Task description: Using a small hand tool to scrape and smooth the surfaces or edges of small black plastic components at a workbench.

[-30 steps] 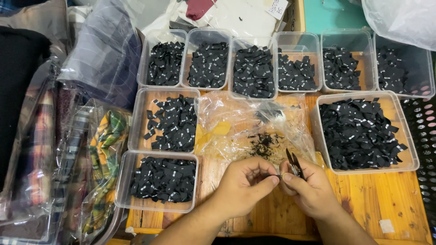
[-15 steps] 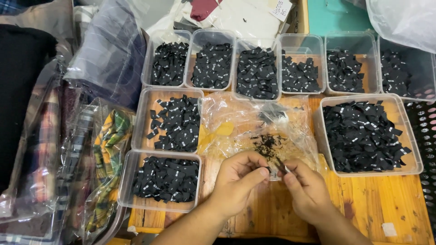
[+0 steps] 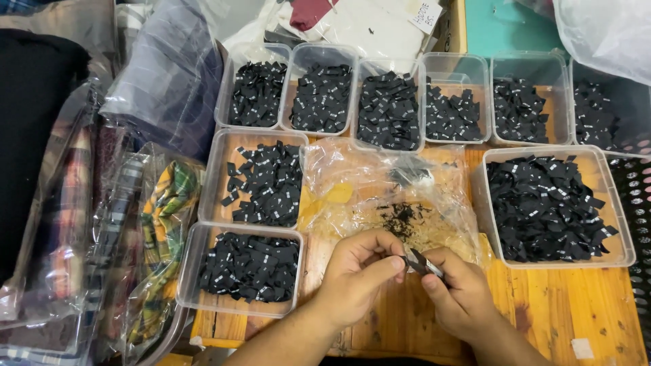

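The left hand [image 3: 359, 271] pinched a small, light, limp black label [image 3: 405, 258], best held by its edge, while the right hand [image 3: 456, 291] gripped small snips [image 3: 424, 262].

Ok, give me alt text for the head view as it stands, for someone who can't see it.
Two bare hands meet over a wooden table: the left hand pinches something small and dark against a small metal tool held in the right hand. Around them stand clear plastic tubs of small black labels, with a crumpled clear bag just beyond the hands.
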